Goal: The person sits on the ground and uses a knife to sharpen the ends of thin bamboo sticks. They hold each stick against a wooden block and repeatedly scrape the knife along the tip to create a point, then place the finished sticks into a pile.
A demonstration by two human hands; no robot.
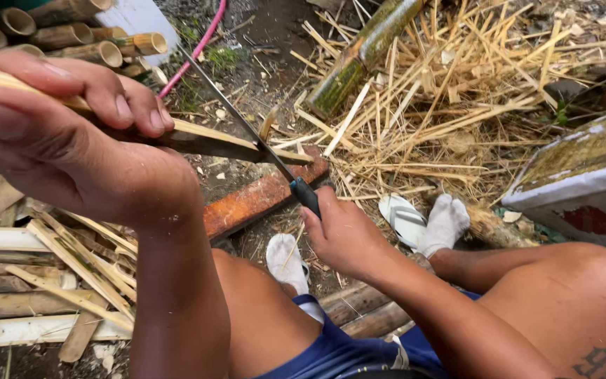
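My left hand point(57, 147) is raised at the left of the view, fingers point(117, 102) curled shut around a split bamboo strip point(226, 140). The strip runs from my fist toward the right, roughly level, its pale cut face up and its tip pointing at the straw pile.

My right hand point(341, 235) sits lower, near my knee, closed in a full grip on the dark handle of a knife point(261, 144). The thin blade rises up and to the left from the handle and crosses the strip near its free end. Blade and strip appear to touch there, though I cannot tell whether the edge has entered the wood.

Surroundings:
- Bamboo shavings point(450, 105), a loose heap of pale slivers on the ground, ahead and to the right.
- A green bamboo pole point(362, 56), lying slantwise across the heap.
- Cut bamboo tubes point(71, 35), stacked at the upper left, open ends facing me.
- Flat bamboo slats point(50, 281), piled on the ground under my left forearm.
- A rusty orange bar point(261, 200), on the ground below the strip.
- My feet in white socks point(447, 221), one beside a white sandal point(401, 217).
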